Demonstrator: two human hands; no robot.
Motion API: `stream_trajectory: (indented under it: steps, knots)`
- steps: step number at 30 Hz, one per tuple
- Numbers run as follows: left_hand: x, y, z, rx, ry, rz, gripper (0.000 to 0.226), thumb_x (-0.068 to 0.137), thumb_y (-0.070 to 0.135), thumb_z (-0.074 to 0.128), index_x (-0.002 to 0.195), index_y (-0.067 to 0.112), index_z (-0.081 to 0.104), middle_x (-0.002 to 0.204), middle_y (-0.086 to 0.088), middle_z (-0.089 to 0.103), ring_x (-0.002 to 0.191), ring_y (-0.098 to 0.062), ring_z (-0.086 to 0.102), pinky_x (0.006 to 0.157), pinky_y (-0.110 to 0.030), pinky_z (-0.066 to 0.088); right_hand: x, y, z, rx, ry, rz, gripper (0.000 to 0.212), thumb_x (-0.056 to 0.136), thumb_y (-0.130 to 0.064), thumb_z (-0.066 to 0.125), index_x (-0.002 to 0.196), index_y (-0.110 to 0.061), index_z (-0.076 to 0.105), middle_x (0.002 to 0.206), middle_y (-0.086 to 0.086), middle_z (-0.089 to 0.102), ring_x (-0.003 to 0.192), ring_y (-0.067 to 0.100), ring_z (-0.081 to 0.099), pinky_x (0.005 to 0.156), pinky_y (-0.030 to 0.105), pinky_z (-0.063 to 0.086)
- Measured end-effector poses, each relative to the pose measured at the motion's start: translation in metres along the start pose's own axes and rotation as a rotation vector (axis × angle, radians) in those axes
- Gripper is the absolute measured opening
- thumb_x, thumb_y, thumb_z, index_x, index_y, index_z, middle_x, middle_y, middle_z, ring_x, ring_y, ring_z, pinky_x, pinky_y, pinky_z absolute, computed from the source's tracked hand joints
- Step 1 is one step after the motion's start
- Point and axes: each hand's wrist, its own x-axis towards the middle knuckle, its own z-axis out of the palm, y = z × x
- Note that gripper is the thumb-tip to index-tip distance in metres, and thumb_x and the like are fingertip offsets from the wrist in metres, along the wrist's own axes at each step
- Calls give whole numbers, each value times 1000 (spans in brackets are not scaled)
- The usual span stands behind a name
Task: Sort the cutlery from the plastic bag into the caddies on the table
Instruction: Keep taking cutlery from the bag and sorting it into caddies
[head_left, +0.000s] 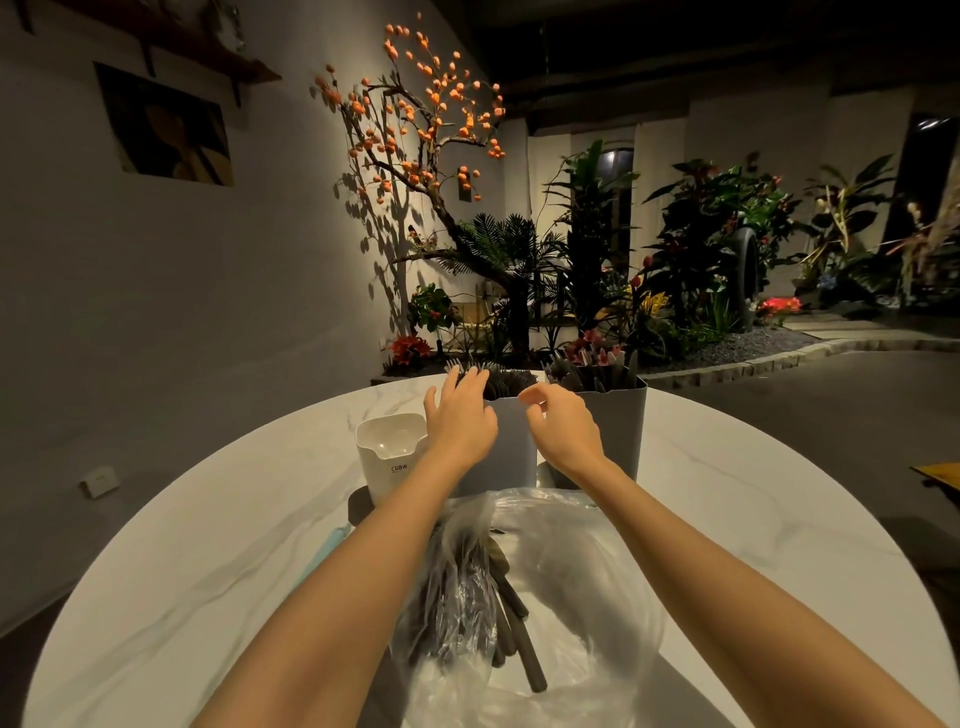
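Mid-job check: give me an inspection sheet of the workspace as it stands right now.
Surface: round white marble-look table.
Job's things: clear plastic bag near the table's front edge, dark cutlery inside; two grey caddies, the middle caddy and right caddy, both holding dark cutlery upright.
Clutter: white container left of the caddies; light blue item partly hidden under the left forearm.
Grippers: left hand with fingers straight over the middle caddy's cutlery; right hand loosely curled at its rim, holding nothing visible.
Cables: nothing seen.
Surroundings: indoor plants and orange-fruited tree behind the table.
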Motion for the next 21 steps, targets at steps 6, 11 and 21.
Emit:
stream_trajectory:
  steps: [6, 11, 21]
  knots:
    - [-16, 10, 9, -260, 264, 100, 23, 93, 15, 52, 114, 15, 61, 115, -2, 62, 113, -21, 50, 96, -36, 38, -8, 1, -4, 12, -5, 15, 25, 98, -20, 43, 110, -19, 65, 108, -1, 67, 95, 18, 61, 76, 33, 49]
    - [-30, 25, 3, -434, 221, 92, 13, 97, 19, 49, 98, 15, 60, 95, 4, 57, 88, -13, 51, 74, -29, 45, -19, -2, -4, 72, 0, 22, 22, 99, -26, 42, 95, -19, 63, 86, 1, 67, 76, 19, 60, 66, 35, 48]
    - [-82, 13, 2, -484, 100, 15, 31, 101, 26, 42, 77, 14, 55, 69, 0, 59, 65, -19, 54, 61, -39, 45, -67, -12, 1, 158, -63, -14, 35, 102, -29, 43, 81, -10, 64, 67, 3, 63, 65, 21, 62, 72, 42, 55]
